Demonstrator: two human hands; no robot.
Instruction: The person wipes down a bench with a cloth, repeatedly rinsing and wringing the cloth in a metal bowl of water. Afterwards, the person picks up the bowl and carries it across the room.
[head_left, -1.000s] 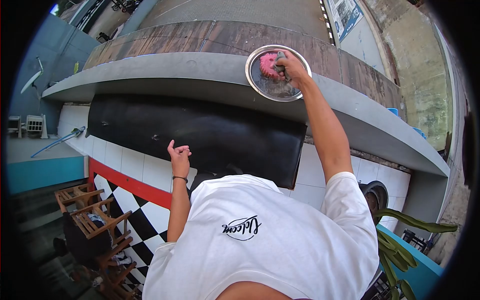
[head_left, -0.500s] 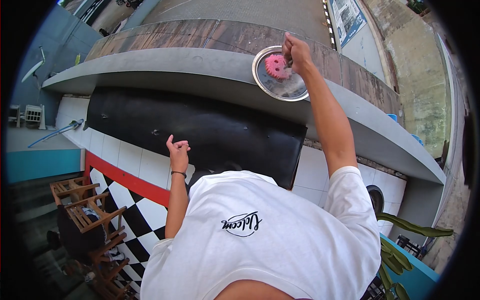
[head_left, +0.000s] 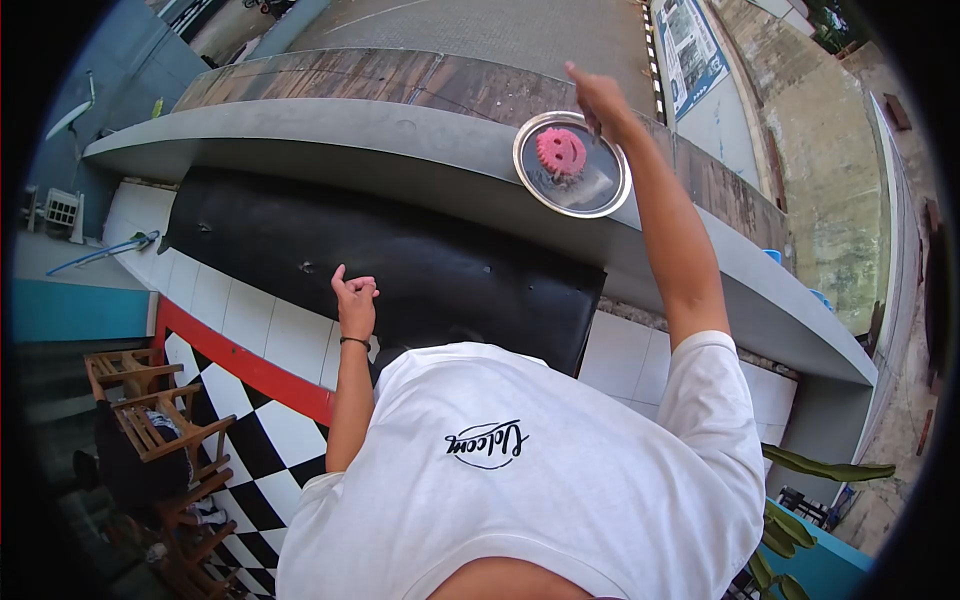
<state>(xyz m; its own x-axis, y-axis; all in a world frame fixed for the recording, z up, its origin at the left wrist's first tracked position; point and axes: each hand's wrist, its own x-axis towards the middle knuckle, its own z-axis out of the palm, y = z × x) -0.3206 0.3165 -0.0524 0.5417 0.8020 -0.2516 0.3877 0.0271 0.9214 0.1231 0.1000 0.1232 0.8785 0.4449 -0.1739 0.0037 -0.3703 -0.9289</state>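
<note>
1 metal tray (head_left: 600,182) | pink smiley disc (head_left: 561,152) inside | right hand (head_left: 602,100) near

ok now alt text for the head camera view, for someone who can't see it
A person's right hand is over the edge of a round silver-rimmed dish with a pink smiley-face piece, on a curved grey ledge; the left hand, fingers loosely curled, is over a long black surface.

Soft, even daylight fills most of the frame, with no hard shadows; the lower left is dim and murky. A pale sheen lies on the round tray (head_left: 600,187). Strong fisheye distortion bends straight edges, and black vignetting swallows the corners.
</note>
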